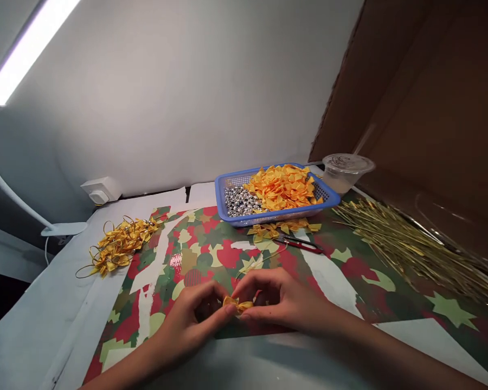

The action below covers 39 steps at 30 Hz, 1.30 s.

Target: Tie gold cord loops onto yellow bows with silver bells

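Note:
Both my hands meet low in the middle of the table over the patterned paper (350, 271). Between them is a small yellow ribbon bow (236, 305). My left hand (195, 319) pinches its left side with curled fingers. My right hand (274, 300) pinches its right side, fingers bent over it. A thin gold cord (260, 261) runs from the bow away across the paper. The bow is partly hidden by my fingertips.
A blue basket (223, 187) holds orange-yellow ribbon pieces (282, 187) and silver beads (239, 201). Red-handled scissors (299, 244) lie before it. Finished bows with gold loops (120, 244) pile at left, gold cords (406, 244) at right. A lidded plastic cup (345, 170), wall socket (100, 190), lamp.

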### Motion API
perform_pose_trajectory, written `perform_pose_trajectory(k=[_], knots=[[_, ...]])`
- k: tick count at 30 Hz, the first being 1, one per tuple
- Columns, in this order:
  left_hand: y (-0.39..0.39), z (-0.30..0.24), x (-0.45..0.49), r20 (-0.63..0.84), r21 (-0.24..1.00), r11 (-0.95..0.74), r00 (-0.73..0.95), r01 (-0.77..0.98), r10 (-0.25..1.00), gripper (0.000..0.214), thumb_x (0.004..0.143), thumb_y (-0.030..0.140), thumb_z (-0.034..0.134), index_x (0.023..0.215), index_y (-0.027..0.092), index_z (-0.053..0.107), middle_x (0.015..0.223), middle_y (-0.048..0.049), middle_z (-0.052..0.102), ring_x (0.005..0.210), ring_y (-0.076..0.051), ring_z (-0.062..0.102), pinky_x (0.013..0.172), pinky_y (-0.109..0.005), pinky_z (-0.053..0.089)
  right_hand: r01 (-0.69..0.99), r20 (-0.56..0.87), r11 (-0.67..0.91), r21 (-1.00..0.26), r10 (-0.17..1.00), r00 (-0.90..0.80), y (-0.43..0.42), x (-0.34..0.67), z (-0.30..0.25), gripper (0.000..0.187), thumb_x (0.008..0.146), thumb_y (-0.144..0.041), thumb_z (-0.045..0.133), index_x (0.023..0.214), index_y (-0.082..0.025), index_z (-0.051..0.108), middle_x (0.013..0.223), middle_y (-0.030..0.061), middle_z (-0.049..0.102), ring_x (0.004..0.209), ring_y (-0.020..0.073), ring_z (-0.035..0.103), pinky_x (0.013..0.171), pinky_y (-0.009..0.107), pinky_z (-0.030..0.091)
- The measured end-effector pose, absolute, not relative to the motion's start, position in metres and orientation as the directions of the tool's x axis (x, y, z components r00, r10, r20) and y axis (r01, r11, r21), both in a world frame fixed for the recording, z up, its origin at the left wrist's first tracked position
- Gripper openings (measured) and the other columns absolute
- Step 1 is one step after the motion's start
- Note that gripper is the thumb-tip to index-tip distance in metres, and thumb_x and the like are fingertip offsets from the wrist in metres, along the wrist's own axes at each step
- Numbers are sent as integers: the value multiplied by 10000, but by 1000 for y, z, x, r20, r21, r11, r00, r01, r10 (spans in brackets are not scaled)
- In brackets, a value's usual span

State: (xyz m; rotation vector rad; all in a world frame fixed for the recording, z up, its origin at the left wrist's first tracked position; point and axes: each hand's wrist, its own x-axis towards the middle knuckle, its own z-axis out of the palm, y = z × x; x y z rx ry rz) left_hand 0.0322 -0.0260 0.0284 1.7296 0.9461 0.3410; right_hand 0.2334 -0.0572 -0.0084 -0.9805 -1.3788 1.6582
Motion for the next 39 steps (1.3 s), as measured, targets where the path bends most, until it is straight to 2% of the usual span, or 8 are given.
perform_pose_trajectory(k=[7,12,15,22,26,30,33,39], knots=[[-25,26,34,-319,930,125,587,347,745,332,817,480,591,726,170,512,567,72,393,445,-55,278,408,-188,207,-58,-93,-123,-991,925,-369,-58,235,-1,227,717,-322,736,852,-165,643,644,-41,566,529,64,477,473,189,359],[-28,26,31,-306,943,152,585,297,752,395,822,536,567,703,161,530,544,63,392,445,-56,286,408,-185,207,-112,-81,-133,-985,921,-381,-59,235,-1,195,745,-329,709,841,-174,637,641,-39,553,529,68,483,463,190,360],[-28,25,31,-262,961,144,608,237,749,416,845,549,533,753,146,584,580,42,440,485,-64,348,437,-179,261,-159,-21,-93,-983,914,-405,-60,234,-4,162,758,-330,699,810,-183,658,743,-7,590,630,93,542,542,212,419],[-32,19,38,-315,935,342,651,90,690,312,706,280,780,928,171,590,857,-22,631,747,-110,578,693,-223,472,-78,235,222,-972,905,-354,-57,237,-11,127,795,-328,692,725,-234,740,978,49,559,945,171,562,847,329,445],[-31,19,40,-325,937,338,571,87,753,239,684,263,790,808,146,623,782,-17,640,718,-114,597,671,-214,481,-77,181,164,-983,914,-362,-59,237,-11,149,815,-372,660,851,-246,730,1037,48,535,893,156,550,756,298,462],[-29,21,42,-341,936,345,428,71,837,297,630,278,821,785,149,602,664,18,618,627,-99,570,592,-193,469,-159,-3,-63,-985,936,-351,-64,233,-9,393,802,-392,669,1156,-261,564,918,17,552,756,120,548,659,252,471],[-30,22,43,-339,936,350,369,39,865,338,620,296,825,815,154,590,666,17,628,645,-101,578,596,-183,465,-179,-110,-176,-968,938,-330,-66,228,-7,450,679,-383,780,1038,-211,571,893,9,571,715,108,555,646,244,484],[-33,25,43,-341,932,360,471,52,813,289,672,329,785,845,159,628,685,7,650,651,-118,606,644,-219,488,-198,-187,-253,-947,935,-300,-63,226,-9,325,670,-427,769,803,-153,657,697,9,639,607,105,574,547,229,455]])
